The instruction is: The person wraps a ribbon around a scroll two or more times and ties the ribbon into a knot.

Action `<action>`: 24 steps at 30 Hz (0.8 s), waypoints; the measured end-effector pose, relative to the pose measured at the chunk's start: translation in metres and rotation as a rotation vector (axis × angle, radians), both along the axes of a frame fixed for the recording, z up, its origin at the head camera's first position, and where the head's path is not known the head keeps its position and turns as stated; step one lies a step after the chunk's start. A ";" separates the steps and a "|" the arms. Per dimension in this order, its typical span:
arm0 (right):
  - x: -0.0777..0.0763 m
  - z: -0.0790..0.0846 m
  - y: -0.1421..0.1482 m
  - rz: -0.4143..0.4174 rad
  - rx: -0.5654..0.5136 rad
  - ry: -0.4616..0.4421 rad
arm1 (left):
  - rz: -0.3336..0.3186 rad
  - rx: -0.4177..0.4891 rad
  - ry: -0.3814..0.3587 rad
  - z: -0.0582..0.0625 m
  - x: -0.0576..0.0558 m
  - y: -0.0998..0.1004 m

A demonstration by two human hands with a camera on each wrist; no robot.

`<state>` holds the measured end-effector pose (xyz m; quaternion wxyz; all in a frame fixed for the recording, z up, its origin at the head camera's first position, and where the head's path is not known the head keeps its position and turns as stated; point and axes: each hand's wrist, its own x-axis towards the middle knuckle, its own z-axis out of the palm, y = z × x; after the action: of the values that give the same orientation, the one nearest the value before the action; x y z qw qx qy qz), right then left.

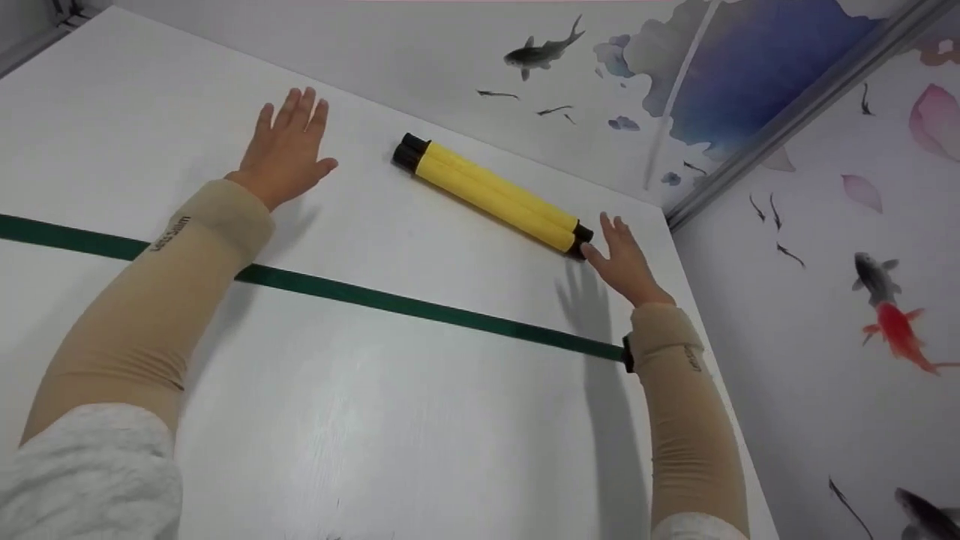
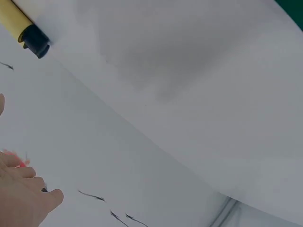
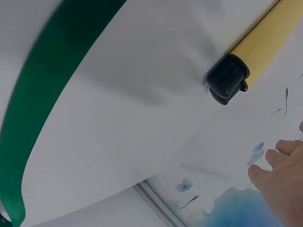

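A pair of yellow tubes with black ends (image 1: 499,196) lies side by side near the far edge of the white table. To its left, my left hand (image 1: 289,150) hovers with fingers stretched out, apart from it. My right hand (image 1: 624,262) is beside the pair's right end, its thumb close to the black cap; whether they touch I cannot tell. Neither hand holds anything. One black end (image 2: 35,40) shows at the upper left of the left wrist view, and another black end (image 3: 227,78) in the right wrist view, above the right hand's fingers.
A green strip (image 1: 420,309) runs across the white table (image 1: 420,435), passing under my left forearm and ending at a small dark piece (image 1: 628,354) by my right wrist. Walls with painted fish and flowers (image 1: 772,60) stand behind and to the right.
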<state>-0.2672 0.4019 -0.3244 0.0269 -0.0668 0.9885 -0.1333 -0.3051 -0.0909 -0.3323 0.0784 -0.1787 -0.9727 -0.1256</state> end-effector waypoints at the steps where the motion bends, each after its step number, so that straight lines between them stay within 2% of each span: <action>1: -0.005 -0.001 -0.005 0.014 0.009 0.012 | -0.009 -0.007 0.002 0.000 -0.004 0.006; 5: -0.024 -0.006 -0.019 0.052 0.023 0.082 | -0.021 -0.019 0.029 -0.005 -0.019 0.032; 10: -0.041 -0.018 -0.029 0.067 0.038 0.159 | 0.003 -0.041 0.039 -0.017 -0.035 0.065; 17: -0.061 -0.039 -0.034 0.041 0.104 0.161 | -0.050 -0.142 0.095 -0.034 -0.050 0.113; 20: -0.069 -0.039 -0.033 0.014 0.077 0.149 | -0.040 -0.167 0.143 -0.035 -0.056 0.126; 24: -0.078 -0.032 -0.027 -0.013 0.010 0.108 | -0.039 -0.184 0.214 -0.030 -0.065 0.139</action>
<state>-0.3451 0.3748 -0.3565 -0.0270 -0.0674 0.9895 -0.1250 -0.3703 0.0481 -0.3627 0.1625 -0.2166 -0.9625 -0.0176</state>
